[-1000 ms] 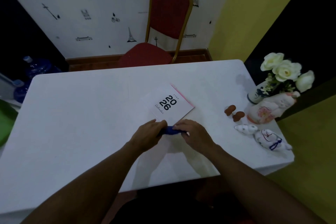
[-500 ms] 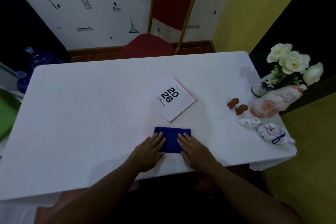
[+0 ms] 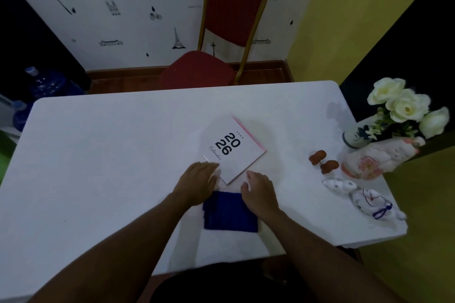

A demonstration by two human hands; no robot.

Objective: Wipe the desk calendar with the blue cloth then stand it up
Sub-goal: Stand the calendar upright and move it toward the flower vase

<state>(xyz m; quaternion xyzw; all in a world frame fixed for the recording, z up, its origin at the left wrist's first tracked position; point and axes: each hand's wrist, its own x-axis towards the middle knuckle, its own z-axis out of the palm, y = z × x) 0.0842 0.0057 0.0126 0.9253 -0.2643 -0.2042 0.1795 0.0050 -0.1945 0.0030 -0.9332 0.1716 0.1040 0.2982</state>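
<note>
**A:** ok so what's around on the table point(image 3: 103, 155)?

**B:** White table, red chair point(image 3: 221, 32) pushed up at the far side. Off to the right edge there's a vase of white flowers point(image 3: 403, 110), a pale ceramic figure with a pink flower on it point(image 3: 376, 157), two little brown things point(image 3: 322, 161) and a couple of small white figurines point(image 3: 357, 194). All well apart from the middle, nothing blocks the hands. Blue water jugs point(image 3: 49, 83) on the floor at left.

**A:** and the hands?

**B:** Both reach forward, palms down, fingers loosely spread. The left hand point(image 3: 197, 182) sits at the near left edge of the calendar point(image 3: 232, 150), fingertips touching or just about touching it, can't tell for sure. The right hand point(image 3: 258, 192) is just beside the calendar's near corner. Neither one is grasping anything, both relaxed and unclenched.

**A:** calendar and cloth?

**B:** Calendar lies flat, turned at an angle, "2026" cover facing up, pink binding on the far right side. The blue cloth point(image 3: 230, 214) lies folded on the table just nearer than the calendar, between the two wrists, its far corners tucked under the heels of the hands.
</note>
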